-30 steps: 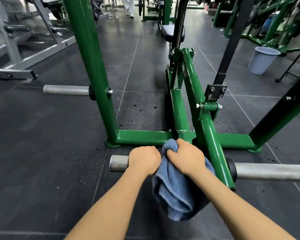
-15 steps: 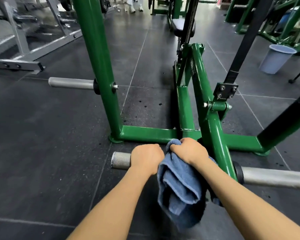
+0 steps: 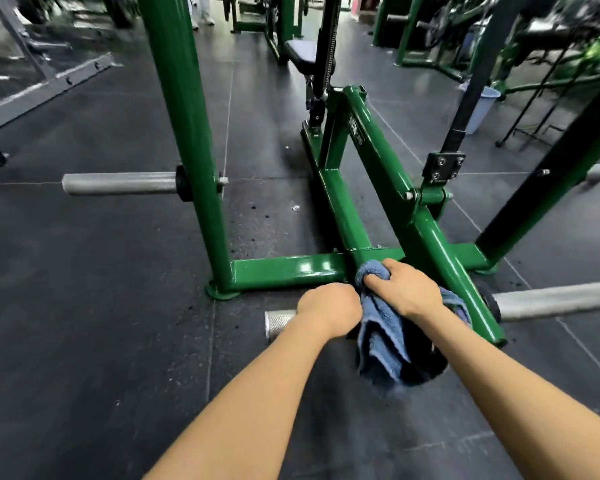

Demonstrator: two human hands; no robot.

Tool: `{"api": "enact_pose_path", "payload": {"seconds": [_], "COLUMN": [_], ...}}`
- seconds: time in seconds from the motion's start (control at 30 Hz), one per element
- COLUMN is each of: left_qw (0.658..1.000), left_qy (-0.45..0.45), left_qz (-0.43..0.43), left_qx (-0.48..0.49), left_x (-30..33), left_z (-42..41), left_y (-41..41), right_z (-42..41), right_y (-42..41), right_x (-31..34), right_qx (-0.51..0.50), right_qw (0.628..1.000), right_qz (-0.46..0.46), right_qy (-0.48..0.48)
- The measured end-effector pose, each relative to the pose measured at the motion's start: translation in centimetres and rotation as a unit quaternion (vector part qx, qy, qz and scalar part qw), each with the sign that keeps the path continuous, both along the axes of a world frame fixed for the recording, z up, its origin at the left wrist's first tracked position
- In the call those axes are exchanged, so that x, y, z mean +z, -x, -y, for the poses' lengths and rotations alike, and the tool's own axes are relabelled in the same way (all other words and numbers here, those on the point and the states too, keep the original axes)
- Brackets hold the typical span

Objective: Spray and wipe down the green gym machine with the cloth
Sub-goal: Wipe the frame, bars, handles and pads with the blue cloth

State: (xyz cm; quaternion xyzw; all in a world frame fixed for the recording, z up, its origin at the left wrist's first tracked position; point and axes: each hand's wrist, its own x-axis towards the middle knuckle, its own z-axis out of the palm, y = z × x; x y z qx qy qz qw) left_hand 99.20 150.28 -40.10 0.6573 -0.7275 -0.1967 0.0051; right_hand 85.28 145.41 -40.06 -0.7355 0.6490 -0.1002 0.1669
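The right hand [image 3: 404, 292] is gripping a fluffy blue terry cloth [image 3: 378, 337] at centre frame; the left hand [image 3: 328, 310] is still clasping the knurled steel bar [image 3: 279, 323]. The glossy green tubular frame [image 3: 291, 270] now looms closer.

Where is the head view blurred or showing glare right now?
Head view: motion blur smears the background machines along the top edge; bright glare streaks sit on the green base bar; both hands and the blue cloth stay sharp; wide-angle bending curves the frame uprights.

Dark gym floor [image 3: 84, 306] with equipment standing on it

The green machine frame [image 3: 284, 270] rests on it by round feet; a pale bucket [image 3: 482, 109] and grey frame [image 3: 49, 84] stand farther off.
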Motion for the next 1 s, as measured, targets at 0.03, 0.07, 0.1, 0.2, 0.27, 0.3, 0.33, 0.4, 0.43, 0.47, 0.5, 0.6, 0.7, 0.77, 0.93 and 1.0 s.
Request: {"api": "enact_pose_path", "payload": {"seconds": [0.03,0.07,0.1,0.2,0.27,0.3,0.33,0.4,0.43,0.47,0.5,0.6,0.7,0.77,0.93,1.0], "left_qw": [1.0,0.999,0.998,0.988,0.985,0.982,0.979,0.977,0.975,0.974,0.973,0.974,0.974,0.973,0.98,0.985], "left_qy": [-0.013,-0.01,0.005,0.057,0.079,0.09,0.104,0.11,0.115,0.12,0.12,0.12,0.126,0.125,0.11,0.086], "left_qz": [-0.008,0.009,0.045,0.128,0.137,0.142,0.144,0.146,0.148,0.152,0.154,0.152,0.151,0.156,0.126,0.096], "left_qx": [-0.023,-0.037,-0.047,-0.058,-0.073,-0.086,-0.097,-0.108,-0.116,-0.121,-0.123,-0.117,-0.108,-0.111,-0.104,-0.117], "left_x": [-0.1,-0.1,0.0,0.3,0.3,0.4,0.1,0.0,-0.2,-0.3,-0.3,-0.3,-0.2,-0.4,-0.4,-0.4], "left_z": [-0.1,-0.4,-0.9,-2.9,-3.5,-3.5,-3.3,-3.3,-3.3,-3.4,-3.4,-3.0,-3.1,-3.1,-3.0,-2.6], "left_y": [-1.0,-1.8,-2.7,-4.5,-4.6,-4.6,-4.7,-4.8,-4.8,-4.8,-4.8,-4.5,-4.5,-4.4,-4.8,-5.8], "right_z": [-0.9,-1.9,-3.0,-6.6,-7.3,-7.1,-6.6,-5.2,-4.5,-3.9,-3.2,-2.5,-4.0,-5.9,-7.7,-6.8], "right_y": [-0.6,-1.4,-2.5,-5.2,-4.8,-3.9,-2.8,-0.1,1.0,1.6,1.7,0.1,-1.8,-3.2,-1.5,-0.7], "right_x": [0.1,0.0,-0.1,-0.5,-0.6,-0.4,-0.3,-0.3,-0.3,-0.5,-0.7,-0.8,-0.7,-1.1,-1.3,-0.7], "right_qx": [-0.004,-0.001,0.002,0.013,0.053,0.084,0.108,0.088,0.048,0.012,-0.015,-0.064,-0.051,-0.038,0.076,0.073], "right_qw": [1.0,1.0,0.998,0.987,0.982,0.981,0.982,0.989,0.992,0.994,0.995,0.992,0.988,0.987,0.985,0.988], "right_qz": [-0.011,-0.026,-0.033,0.012,0.068,0.078,0.077,0.055,0.047,0.04,0.029,-0.067,-0.074,-0.027,0.02,0.008], "right_qy": [0.003,0.017,0.051,0.158,0.17,0.156,0.135,0.106,0.104,0.102,0.098,0.083,0.127,0.155,0.154,0.133]}}
